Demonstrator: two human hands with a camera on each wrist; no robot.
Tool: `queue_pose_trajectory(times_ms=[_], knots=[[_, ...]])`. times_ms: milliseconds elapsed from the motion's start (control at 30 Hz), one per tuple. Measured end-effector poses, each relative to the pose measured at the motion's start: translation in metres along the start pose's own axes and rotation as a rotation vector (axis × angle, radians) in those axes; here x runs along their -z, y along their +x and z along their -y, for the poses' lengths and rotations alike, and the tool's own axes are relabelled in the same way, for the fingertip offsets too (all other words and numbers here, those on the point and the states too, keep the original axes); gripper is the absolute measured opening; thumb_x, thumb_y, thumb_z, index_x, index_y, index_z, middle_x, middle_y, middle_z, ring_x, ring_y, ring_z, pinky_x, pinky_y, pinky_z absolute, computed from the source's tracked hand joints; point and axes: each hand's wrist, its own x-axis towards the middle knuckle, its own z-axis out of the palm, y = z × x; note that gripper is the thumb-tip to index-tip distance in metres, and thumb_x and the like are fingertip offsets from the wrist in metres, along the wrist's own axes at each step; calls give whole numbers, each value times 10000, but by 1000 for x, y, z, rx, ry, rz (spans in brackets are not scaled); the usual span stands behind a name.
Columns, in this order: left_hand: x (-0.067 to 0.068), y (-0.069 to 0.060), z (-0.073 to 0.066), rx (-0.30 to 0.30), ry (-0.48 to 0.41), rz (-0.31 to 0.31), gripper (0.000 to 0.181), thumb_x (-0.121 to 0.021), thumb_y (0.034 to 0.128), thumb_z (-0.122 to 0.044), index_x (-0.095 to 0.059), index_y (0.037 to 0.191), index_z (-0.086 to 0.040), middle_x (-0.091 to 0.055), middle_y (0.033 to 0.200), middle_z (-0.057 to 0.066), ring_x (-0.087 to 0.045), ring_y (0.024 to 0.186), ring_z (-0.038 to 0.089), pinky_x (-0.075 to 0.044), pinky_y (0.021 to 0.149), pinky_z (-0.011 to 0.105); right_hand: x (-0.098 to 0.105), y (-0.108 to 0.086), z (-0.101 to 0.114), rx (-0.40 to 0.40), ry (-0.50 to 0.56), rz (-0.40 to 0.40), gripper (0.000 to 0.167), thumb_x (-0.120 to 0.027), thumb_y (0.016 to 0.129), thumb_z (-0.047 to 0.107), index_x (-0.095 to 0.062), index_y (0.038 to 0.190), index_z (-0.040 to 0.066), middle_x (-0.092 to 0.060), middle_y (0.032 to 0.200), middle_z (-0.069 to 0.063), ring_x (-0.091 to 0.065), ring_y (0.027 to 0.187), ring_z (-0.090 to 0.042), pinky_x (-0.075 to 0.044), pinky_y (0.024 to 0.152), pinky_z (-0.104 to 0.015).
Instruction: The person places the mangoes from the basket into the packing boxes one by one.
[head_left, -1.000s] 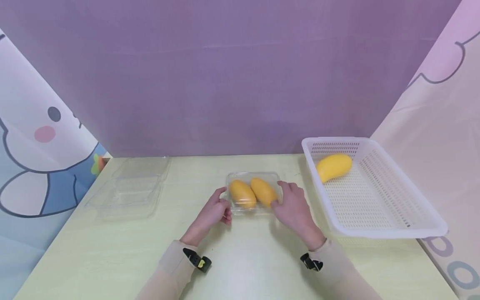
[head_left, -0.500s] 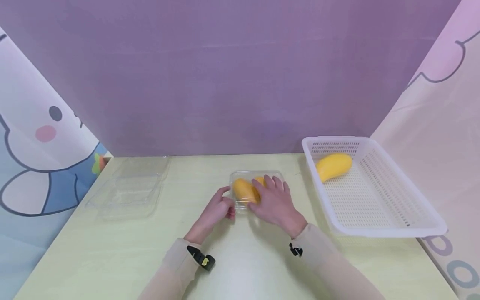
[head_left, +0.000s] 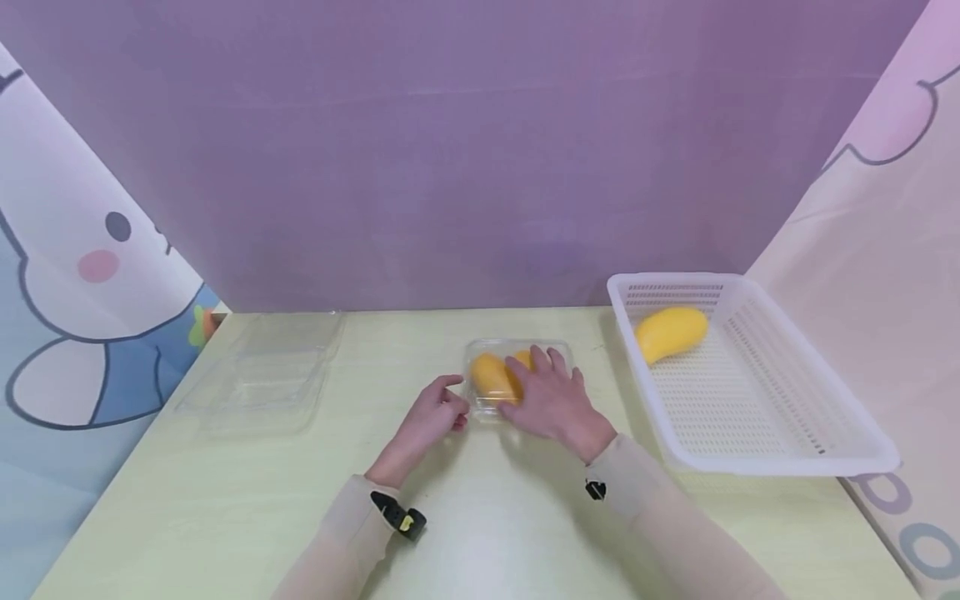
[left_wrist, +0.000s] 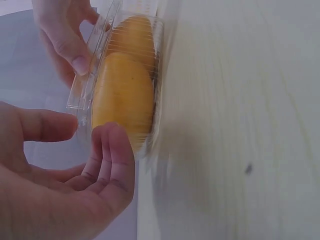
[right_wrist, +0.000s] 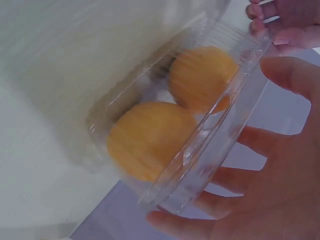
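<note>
A right hand (head_left: pixel 551 404) spreads its fingers wide across the top of a clear, thin-walled plastic box (head_left: pixel 487 412) near the middle of a pale, faintly grained table (head_left: pixel 480 542). A left hand (head_left: pixel 431 412) sits at the box's left end, its fingers loosely bent and one digit held apart, leaving a wide gap; whether every fingertip meets the plastic cannot be told. Inside, two smooth, oval, orange-yellow fruits (head_left: pixel 491 379) lie side by side, seen through ribbed, glossy walls. To the right stands a white plastic basket (head_left: pixel 780 464), rectangular, with a rounded rim and slotted sides, a curved, smooth yellow fruit (head_left: pixel 671 333) lying in its far left corner. Well to the left rest more see-through containers (head_left: pixel 266 383), their edges hard to separate. Behind hangs a flat purple backdrop (head_left: pixel 480 167), lightly creased.
</note>
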Motion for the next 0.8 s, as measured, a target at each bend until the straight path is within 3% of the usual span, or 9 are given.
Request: queue_pose_trajectory(times_ms=[167,267,467,600,800], knots=[[10,-5,-2,-80,219,-36,496,-558,932,-81,-505,1417,8,-613,965,87,-628,832,222,-531,719,346,2,2,-5,-8,4,2,729,-622,925,512,-422,1556,206,-262,1622,-213,-212,1474,-479,-242,1083,-762],[17,-10,-3,-167,386,-64,441,-555,941,-91,-551,1370,7,-600,935,53,-576,830,184,-491,737,352,5,2,-7,-8,-5,12,723,-619,933,502,-416,1558,201,-264,1618,-219,-214,1472,-484,-236,1086,-761],[34,-19,-6,-311,639,-118,356,-559,948,-80,-607,1287,17,-588,933,49,-562,822,187,-501,729,370,13,2,-7,10,-37,43,704,-622,952,462,-407,1559,177,-283,1603,-233,-233,1463,-484,-229,1101,-747],[52,-23,-12,-395,774,-154,333,-570,943,-54,-616,1261,32,-613,991,113,-600,854,244,-531,684,383,17,5,-8,26,-62,63,699,-633,956,446,-406,1557,169,-311,1587,-237,-267,1447,-485,-261,1088,-742],[91,-26,-15,-498,922,-256,328,-579,917,-27,-622,1224,79,-627,1032,198,-610,839,327,-550,662,448,22,10,-13,27,-64,91,697,-638,968,415,-389,1566,156,-290,1600,-245,-257,1452,-492,-255,1100,-733]])
